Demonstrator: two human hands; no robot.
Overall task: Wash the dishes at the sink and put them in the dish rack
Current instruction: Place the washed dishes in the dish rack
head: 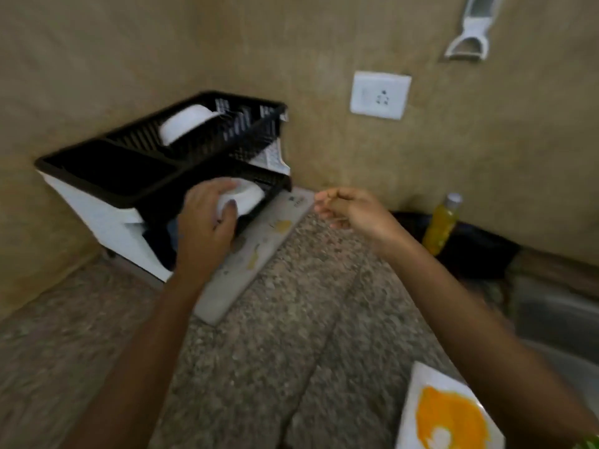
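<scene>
The left hand [207,218] grips a small white bowl [241,199], thumb and fingers curled round its rim, and holds it at the near right edge of the lower tier of a black two-tier dish rack [107,176] with white side panels. The rack stands at the far left of a speckled granite counter [259,351], in the corner of a tan wall. On the rack's upper tier, farther back, a second white bowl [186,124] lies tilted on its side. Under the rack's right end a pale drip tray [252,254] with faded yellow markings reaches toward the near side.

The right hand [348,207] hovers over the counter just right of the rack, fingers loosely bent and holding nothing. Behind it, against the wall, stands a bottle of yellow liquid [442,225]. A white socket plate [381,95] sits on the wall above, and a white peeler [470,34] hangs at the far right. At the near right lies a white board with an orange patch [447,413], beside the blurred steel sink [557,319]
</scene>
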